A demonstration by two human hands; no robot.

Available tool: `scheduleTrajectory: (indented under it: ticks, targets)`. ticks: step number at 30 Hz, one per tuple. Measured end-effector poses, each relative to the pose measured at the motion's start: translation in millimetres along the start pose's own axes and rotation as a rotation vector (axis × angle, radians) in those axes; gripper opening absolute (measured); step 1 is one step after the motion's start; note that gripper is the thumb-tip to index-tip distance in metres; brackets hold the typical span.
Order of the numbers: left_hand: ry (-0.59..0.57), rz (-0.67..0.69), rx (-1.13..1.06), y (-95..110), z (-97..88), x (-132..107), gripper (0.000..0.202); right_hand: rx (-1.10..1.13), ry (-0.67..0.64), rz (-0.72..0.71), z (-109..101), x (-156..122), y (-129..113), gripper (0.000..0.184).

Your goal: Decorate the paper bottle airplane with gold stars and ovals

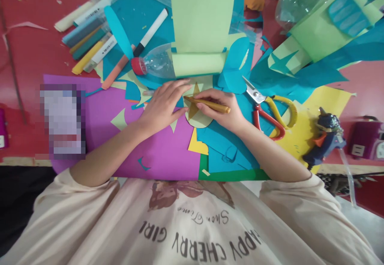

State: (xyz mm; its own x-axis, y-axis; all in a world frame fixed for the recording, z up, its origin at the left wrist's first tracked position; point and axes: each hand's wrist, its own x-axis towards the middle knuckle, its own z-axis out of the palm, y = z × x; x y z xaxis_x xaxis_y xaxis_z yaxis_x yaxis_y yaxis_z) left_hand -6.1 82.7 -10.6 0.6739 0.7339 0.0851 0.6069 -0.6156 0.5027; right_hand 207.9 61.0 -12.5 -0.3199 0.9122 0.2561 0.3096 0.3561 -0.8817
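My right hand (223,105) grips a golden-brown marker (214,105) with its tip pointing left. Under it lies a pale green paper cutout (203,121) with a rounded lower edge, bearing a brown star (193,111) partly hidden by my fingers. My left hand (166,104) rests flat at the cutout's left side, fingers stretched out and holding nothing. Just beyond both hands, a clear plastic bottle (159,61) with a red cap lies on its side, wrapped in pale green paper (198,64) and with blue paper petals (235,67) at its right end.
Scissors (264,107) with red and yellow handles lie right of my right hand. A glue gun (324,141) sits farther right. Several markers (90,29) are at the upper left, a blurred phone (63,123) at the left. Purple paper (132,153) and blue scraps cover the red table.
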Motion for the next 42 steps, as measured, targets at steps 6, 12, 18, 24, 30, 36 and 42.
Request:
scheduleTrajectory:
  ticks: [6,12,18,24,30,36,42]
  targets:
    - [0.001,-0.007,-0.008,0.2,0.7,0.1,0.047,-0.019,-0.031,0.030,-1.0,-0.3,0.3,0.021]
    - [0.016,0.010,-0.004,0.6,1.4,0.0,0.046,-0.054,-0.039,0.063,-2.3,-1.3,0.3,0.020]
    - [0.003,0.007,0.012,-0.3,1.4,0.2,0.047,-0.007,-0.030,0.021,-1.9,-2.0,1.2,0.018]
    - [0.001,-0.002,-0.005,0.1,0.9,0.4,0.046,0.001,-0.026,0.052,-2.7,-2.1,0.6,0.019]
    - [-0.015,-0.016,-0.012,0.7,0.6,0.9,0.046,-0.010,-0.021,0.086,-2.6,-1.9,0.3,0.023]
    - [-0.015,-0.024,-0.027,1.1,0.1,1.5,0.047,-0.013,-0.031,0.071,-3.3,-2.2,0.5,0.022]
    - [-0.014,-0.014,-0.006,1.4,0.0,1.3,0.047,-0.004,-0.018,0.072,-2.5,-2.3,0.6,0.022]
